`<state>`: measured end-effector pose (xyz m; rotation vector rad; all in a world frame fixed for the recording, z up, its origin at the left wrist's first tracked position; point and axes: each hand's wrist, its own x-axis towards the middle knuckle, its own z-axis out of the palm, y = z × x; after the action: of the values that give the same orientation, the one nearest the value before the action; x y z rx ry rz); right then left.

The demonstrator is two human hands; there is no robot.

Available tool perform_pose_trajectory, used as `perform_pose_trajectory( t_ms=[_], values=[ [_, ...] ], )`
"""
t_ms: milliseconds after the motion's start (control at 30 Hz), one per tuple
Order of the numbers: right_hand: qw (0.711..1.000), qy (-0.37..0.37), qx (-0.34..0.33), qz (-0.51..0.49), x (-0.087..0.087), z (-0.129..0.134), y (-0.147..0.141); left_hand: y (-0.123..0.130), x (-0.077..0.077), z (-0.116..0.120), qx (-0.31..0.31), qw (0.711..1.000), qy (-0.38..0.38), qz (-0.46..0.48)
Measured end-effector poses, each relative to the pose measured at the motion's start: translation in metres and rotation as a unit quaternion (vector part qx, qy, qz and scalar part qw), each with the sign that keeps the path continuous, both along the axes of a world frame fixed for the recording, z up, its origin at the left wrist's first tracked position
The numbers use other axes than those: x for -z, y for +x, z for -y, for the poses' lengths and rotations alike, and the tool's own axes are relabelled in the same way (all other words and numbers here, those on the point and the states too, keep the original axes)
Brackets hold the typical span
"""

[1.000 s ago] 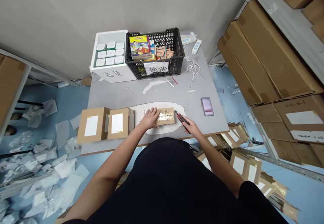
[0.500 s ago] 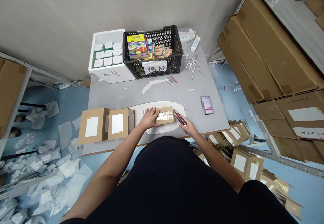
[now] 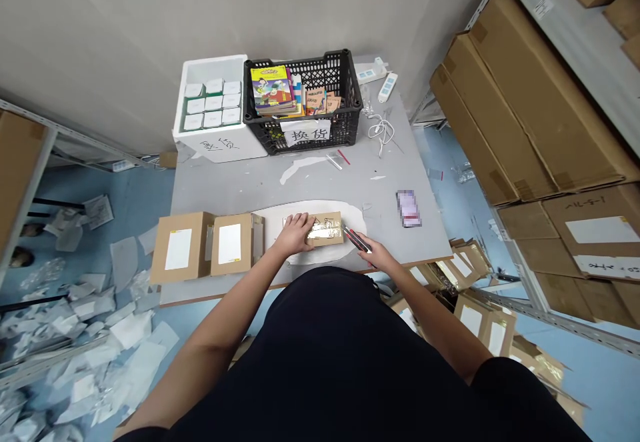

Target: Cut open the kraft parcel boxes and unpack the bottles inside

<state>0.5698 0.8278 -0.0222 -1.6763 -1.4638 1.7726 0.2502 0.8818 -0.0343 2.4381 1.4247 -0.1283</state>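
1. Brown cardboard is forming the box (image 3: 327, 241), which is lying flat on a white patch (image 3: 351, 213) near the front edge of the worktop (image 3: 225, 182), its shiny tape (image 3: 324, 230) catching the light
2. Left grip (image 3: 295, 234) is resting palm down over the box's left end, its fingers lying a little apart and steadying from above rather than closing round it
3. Right grip (image 3: 376, 252) is clamping on the knife (image 3: 359, 241) by its handle, with the front end pointing at the box's right end; whether it is touching is too small to tell
4. Judging by its size, the box is probably staying light enough for one hand, its walls stiff at the edges but likely giving under hard pressure mid-panel; its contents are hidden, so whether anything fragile is sitting inside is unclear
5. Tape is likely making the top slicker than bare card, so the long sides near the left end are offering the surest hold, well away from the knife
6. Slim and rigid, the knife is probably weighing little; its handle is giving the safe hold, its front end none
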Motion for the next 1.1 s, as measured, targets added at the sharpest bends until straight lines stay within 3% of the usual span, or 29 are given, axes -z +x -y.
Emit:
perform_pose_trajectory(
  t_ms=[200, 567, 1100],
  values=[
    [1.0, -0.019, -0.008, -0.009, 0.0, 0.008, -0.001, 0.0, -0.001, 0.0, -0.002, 1.0, -0.001, -0.004],
    [0.994, -0.049, 0.081, -0.061, 0.007, 0.033, -0.004, 0.001, -0.007, 0.001, -0.011, 1.0, -0.024, 0.015],
    [0.992, -0.041, 0.093, -0.079, 0.016, 0.058, -0.002, -0.001, -0.001, 0.0, 0.0, 1.0, -0.01, 0.002]
  ],
)
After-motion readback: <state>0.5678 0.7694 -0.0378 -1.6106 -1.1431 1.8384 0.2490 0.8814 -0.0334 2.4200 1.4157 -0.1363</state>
